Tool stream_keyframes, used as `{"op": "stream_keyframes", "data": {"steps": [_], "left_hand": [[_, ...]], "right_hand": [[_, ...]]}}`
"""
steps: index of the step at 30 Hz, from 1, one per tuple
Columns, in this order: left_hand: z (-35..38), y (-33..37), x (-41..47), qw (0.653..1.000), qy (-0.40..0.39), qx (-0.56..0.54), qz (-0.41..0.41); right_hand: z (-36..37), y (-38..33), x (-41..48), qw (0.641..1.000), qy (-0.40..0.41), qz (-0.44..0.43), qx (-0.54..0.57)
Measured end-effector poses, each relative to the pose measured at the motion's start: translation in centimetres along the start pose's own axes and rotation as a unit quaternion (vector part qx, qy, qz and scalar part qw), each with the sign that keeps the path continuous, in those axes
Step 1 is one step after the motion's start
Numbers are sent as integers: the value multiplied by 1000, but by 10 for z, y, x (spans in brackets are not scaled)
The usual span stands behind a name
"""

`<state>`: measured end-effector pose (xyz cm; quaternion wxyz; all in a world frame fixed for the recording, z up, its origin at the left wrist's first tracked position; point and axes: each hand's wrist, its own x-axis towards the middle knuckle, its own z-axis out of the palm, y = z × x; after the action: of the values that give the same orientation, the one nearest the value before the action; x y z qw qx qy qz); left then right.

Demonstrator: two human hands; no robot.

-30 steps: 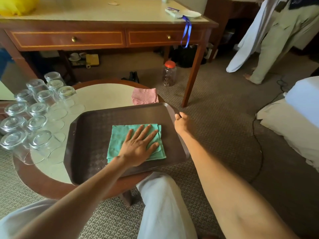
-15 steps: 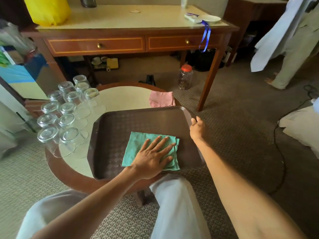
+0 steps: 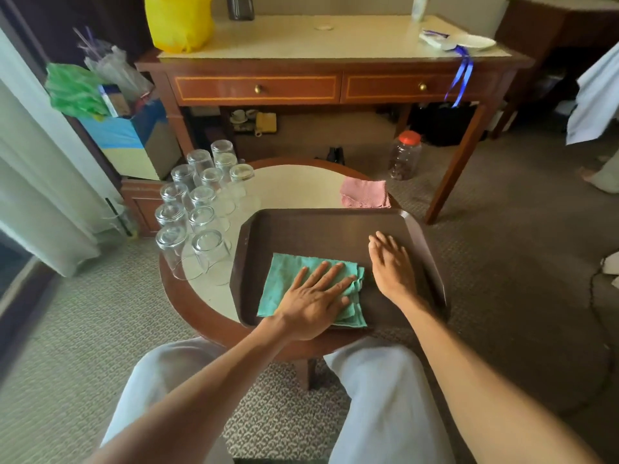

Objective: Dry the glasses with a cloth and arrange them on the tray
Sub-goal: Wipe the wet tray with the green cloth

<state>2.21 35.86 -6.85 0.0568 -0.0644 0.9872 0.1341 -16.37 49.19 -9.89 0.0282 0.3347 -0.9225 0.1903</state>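
A dark brown tray lies on the small round table. A folded green cloth lies in the tray's near half. My left hand presses flat on the cloth with straight, spread fingers. My right hand lies flat on the tray floor just right of the cloth, fingers straight. Several clear glasses stand upside down in rows on the table's left side, beside the tray. No glass is on the tray.
A folded pink cloth lies on the table behind the tray. A wooden desk with drawers stands beyond, with a yellow bag on top. A red-lidded plastic jar stands on the carpet. My knees sit under the table edge.
My right hand let go of the tray's right rim and now lies flat inside the tray beside the cloth. My left hand stays on the cloth. The camera view shifted left.
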Motion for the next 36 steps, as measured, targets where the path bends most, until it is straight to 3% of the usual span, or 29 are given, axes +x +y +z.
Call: {"op": "stream_keyframes", "data": {"steps": [4,10,16,22,32,36], "left_hand": [[-17,-41,-33,996,20,28,-78],[-15,-11,-16,993,-11,-16,-117],[-6,-3,-13,999,-22,17,-37],[-3,-44,-35,992,13,-51,-110],[-40,-97,90,980,30,-70,-185],[-42,-87,94,978,27,-80,-193]], "right_hand": [[7,-9,-3,998,31,1,-46],[9,-16,-5,998,23,11,-62],[7,-13,-2,998,10,13,-63],[7,-13,-7,998,10,14,-58],[8,-12,-6,997,-3,8,-72],[6,-10,-2,996,-10,20,-85]]}}
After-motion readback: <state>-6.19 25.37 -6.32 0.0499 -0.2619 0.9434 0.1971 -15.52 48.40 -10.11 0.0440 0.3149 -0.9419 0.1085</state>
